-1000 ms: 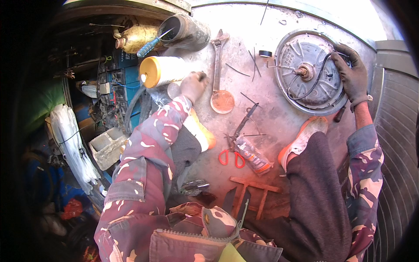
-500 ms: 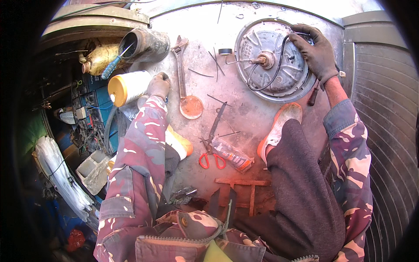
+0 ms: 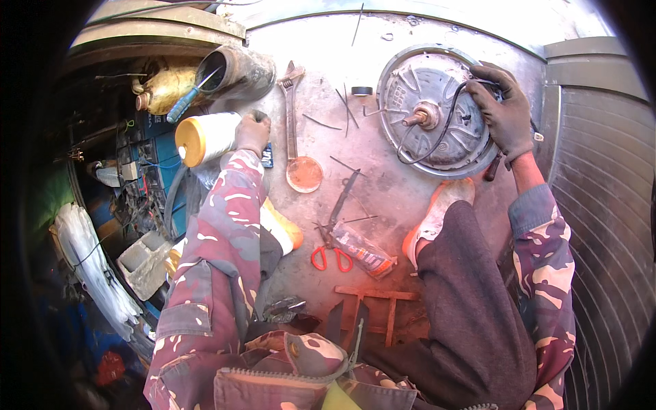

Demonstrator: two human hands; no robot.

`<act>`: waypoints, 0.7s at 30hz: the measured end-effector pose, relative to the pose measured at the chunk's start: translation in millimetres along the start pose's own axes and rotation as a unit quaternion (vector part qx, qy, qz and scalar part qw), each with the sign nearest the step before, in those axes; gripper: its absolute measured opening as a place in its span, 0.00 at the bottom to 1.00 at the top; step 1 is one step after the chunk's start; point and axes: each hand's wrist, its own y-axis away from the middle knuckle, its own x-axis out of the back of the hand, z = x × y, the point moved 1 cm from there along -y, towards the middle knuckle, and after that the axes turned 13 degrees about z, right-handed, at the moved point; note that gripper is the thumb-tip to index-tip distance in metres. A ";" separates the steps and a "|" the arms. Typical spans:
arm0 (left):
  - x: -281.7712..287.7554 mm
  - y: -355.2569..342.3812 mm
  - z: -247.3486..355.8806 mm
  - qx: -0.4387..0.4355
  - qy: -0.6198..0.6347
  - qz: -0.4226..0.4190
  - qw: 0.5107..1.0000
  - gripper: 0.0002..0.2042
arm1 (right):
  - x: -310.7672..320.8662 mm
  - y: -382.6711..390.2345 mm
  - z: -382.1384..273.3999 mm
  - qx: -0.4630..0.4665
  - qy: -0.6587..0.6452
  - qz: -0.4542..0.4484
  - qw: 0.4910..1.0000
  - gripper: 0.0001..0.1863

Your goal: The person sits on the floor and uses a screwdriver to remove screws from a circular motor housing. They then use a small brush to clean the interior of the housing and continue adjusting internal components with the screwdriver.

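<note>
My gloved right hand [image 3: 506,113] grips the right rim of a round grey motor hub [image 3: 430,109] that lies flat on the metal sheet, a black cable looping across its face. My left hand [image 3: 252,132] rests on the end of a white spool with a yellow cap [image 3: 205,139] lying on its side at the sheet's left edge. A long adjustable wrench [image 3: 292,102] lies between the two hands, with a small orange lid [image 3: 304,173] below it.
Red-handled scissors [image 3: 330,254] and a squeezed tube [image 3: 362,249] lie near my knee. A wide metal pipe [image 3: 236,70] holding a blue-handled screwdriver sits at the upper left. Thin wires are scattered over the metal sheet [image 3: 383,178]. Cluttered boxes and parts fill the left side.
The view has shifted, so everything sits further left in the picture. My right hand stays on the hub's rim and my left hand now rests on the white spool's end.
</note>
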 end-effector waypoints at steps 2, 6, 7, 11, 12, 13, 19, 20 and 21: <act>4.8 -0.8 6.0 0.035 0.123 -0.020 0.992 0.14 | 1.0 1.0 -1.3 0.012 0.003 0.002 1.000 0.16; 17.6 11.0 44.3 0.064 0.393 -0.094 0.912 0.07 | 2.1 4.8 -2.4 0.000 -0.002 0.003 1.000 0.16; 22.3 15.2 57.2 0.065 0.434 -0.116 0.891 0.08 | 2.1 4.6 -2.7 -0.003 0.002 0.006 1.000 0.17; 36.1 33.7 105.6 0.057 0.596 -0.176 0.782 0.10 | 0.9 5.5 -2.5 -0.013 -0.011 0.004 1.000 0.16; 38.4 37.9 113.9 0.050 0.631 -0.200 0.748 0.10 | 1.0 5.1 -2.5 -0.010 -0.012 0.001 1.000 0.16; 39.2 41.9 121.5 0.031 0.654 -0.206 0.727 0.10 | 1.0 4.8 -2.3 -0.009 -0.014 0.000 1.000 0.16; 38.7 54.1 147.0 0.062 0.656 -0.289 0.695 0.12 | 0.1 6.4 -2.8 -0.004 -0.015 -0.004 1.000 0.15; 39.5 55.6 150.1 0.058 0.648 -0.294 0.700 0.13 | 0.3 6.6 -2.6 -0.016 -0.021 -0.006 1.000 0.15; 41.3 57.7 152.8 0.054 0.641 -0.299 0.705 0.13 | 0.4 6.9 -2.7 -0.026 -0.029 -0.010 0.999 0.15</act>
